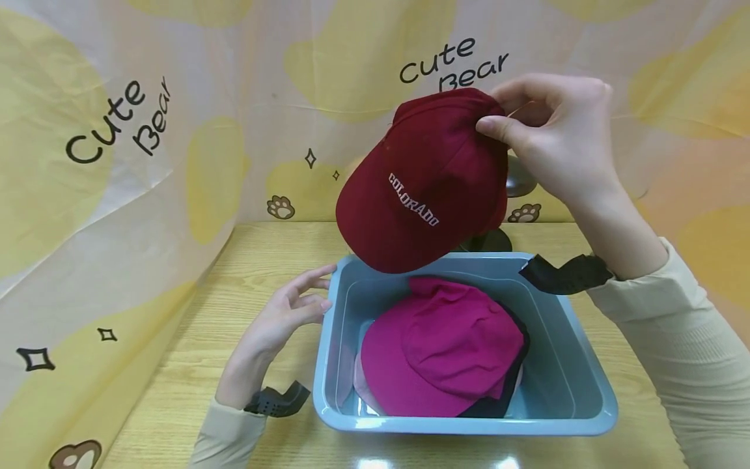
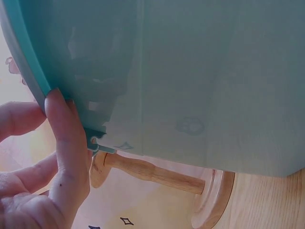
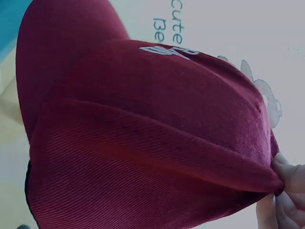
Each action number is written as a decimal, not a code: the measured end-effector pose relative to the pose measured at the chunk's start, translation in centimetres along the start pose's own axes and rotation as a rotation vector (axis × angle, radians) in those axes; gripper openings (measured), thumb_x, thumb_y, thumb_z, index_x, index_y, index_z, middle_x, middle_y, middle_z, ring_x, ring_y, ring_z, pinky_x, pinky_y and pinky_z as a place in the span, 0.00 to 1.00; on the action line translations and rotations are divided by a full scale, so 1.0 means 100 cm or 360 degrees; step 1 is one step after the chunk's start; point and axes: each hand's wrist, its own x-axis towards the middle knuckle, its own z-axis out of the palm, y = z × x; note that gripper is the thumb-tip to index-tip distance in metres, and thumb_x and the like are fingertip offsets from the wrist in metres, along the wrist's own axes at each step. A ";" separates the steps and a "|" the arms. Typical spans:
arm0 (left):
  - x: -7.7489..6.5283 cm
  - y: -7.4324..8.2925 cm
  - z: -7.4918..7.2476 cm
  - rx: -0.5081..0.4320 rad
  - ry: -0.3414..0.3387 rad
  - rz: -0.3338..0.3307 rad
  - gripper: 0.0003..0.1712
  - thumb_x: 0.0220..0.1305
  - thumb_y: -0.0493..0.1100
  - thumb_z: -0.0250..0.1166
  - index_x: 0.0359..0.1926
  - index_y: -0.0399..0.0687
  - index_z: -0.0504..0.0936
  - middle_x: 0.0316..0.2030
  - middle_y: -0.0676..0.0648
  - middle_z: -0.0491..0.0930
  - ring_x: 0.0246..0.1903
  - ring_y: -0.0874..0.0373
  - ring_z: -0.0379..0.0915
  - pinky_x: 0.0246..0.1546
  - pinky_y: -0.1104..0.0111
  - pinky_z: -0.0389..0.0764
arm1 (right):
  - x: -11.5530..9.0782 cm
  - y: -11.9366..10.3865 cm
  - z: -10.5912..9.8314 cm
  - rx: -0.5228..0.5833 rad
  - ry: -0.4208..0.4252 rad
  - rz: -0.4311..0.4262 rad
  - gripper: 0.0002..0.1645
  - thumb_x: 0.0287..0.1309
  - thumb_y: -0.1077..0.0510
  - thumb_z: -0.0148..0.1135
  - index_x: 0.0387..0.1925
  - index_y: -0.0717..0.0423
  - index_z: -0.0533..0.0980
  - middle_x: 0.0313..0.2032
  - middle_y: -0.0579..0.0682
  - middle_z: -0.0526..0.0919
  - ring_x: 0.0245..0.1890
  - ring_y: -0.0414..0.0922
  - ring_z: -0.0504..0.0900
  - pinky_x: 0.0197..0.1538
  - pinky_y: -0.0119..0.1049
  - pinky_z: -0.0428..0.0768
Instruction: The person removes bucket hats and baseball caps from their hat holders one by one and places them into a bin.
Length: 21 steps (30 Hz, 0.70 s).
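Observation:
A dark red baseball cap with white COLORADO lettering hangs tilted over the far side of a light blue plastic basin, brim toward the lower left. My right hand pinches the cap's crown between thumb and fingers; the right wrist view shows the cloth bunched at the fingertips. Inside the basin lies a magenta cap, with black and pale pink cloth partly hidden beneath it. My left hand touches the basin's left rim with relaxed fingers; in the left wrist view its fingertips meet the rim.
Behind the basin stands a thing with a dark round base and a rounded grey top, partly covered by the red cap. A turned wooden stand shows past the basin's wall. Printed cloth encloses the wooden table.

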 end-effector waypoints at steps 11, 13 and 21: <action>0.001 -0.002 0.001 -0.0023 -0.0009 0.0013 0.35 0.65 0.34 0.59 0.71 0.44 0.59 0.55 0.42 0.68 0.36 0.64 0.82 0.44 0.63 0.83 | -0.025 -0.008 -0.004 0.0258 -0.0218 0.0235 0.14 0.49 0.57 0.73 0.38 0.59 0.84 0.25 0.45 0.86 0.24 0.40 0.83 0.28 0.25 0.81; 0.001 -0.002 0.001 -0.0021 -0.0004 0.0009 0.35 0.64 0.34 0.59 0.71 0.44 0.59 0.54 0.42 0.68 0.36 0.65 0.82 0.44 0.63 0.83 | -0.028 -0.008 -0.005 0.0325 -0.0235 0.0261 0.15 0.48 0.57 0.73 0.38 0.60 0.84 0.26 0.47 0.86 0.25 0.41 0.83 0.29 0.26 0.81; 0.001 -0.001 0.003 -0.0001 0.0000 0.0004 0.35 0.64 0.34 0.59 0.71 0.45 0.59 0.55 0.40 0.68 0.37 0.64 0.82 0.45 0.62 0.83 | -0.042 -0.011 -0.006 0.0370 -0.0391 0.0316 0.14 0.51 0.57 0.72 0.39 0.60 0.83 0.27 0.49 0.86 0.25 0.44 0.81 0.25 0.30 0.78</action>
